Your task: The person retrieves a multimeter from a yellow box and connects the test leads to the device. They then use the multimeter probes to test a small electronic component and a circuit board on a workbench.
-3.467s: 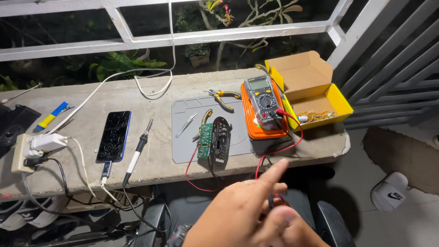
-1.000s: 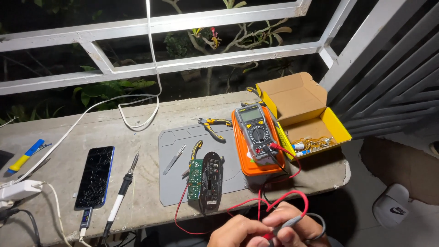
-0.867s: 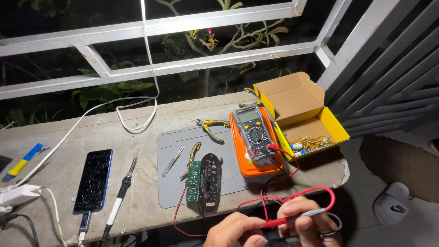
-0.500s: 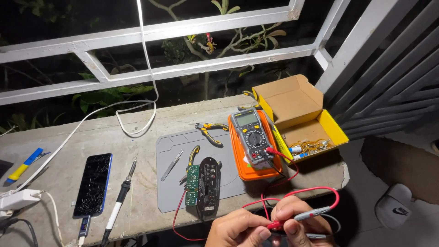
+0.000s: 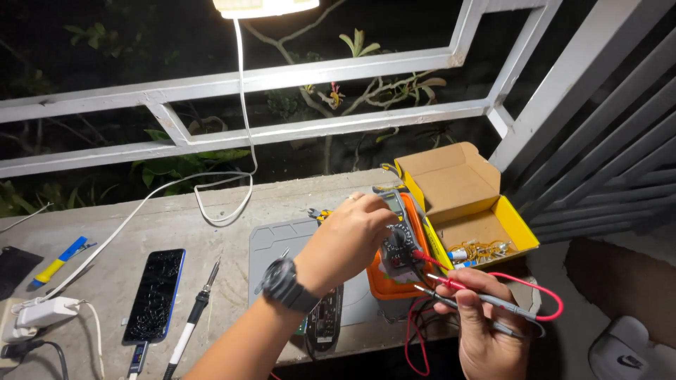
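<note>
My left hand, with a black watch on its wrist, reaches over the orange-cased multimeter and its fingers grip the round dial on the meter's face. My right hand holds the red and black test probes together, tips pointing left, close to the meter's lower right corner. Red leads loop from the probes back toward the meter. A black and green circuit board lies on the grey mat, partly hidden by my left forearm.
An open yellow cardboard box with small parts stands right of the meter. A soldering iron, a phone on a cable, a white charger and a blue-yellow tool lie on the concrete ledge. A white railing runs behind.
My left hand has let go of the leads and risen to the multimeter's dial. My right hand now holds both probes alone, moved slightly right. The camera has tilted upward.
</note>
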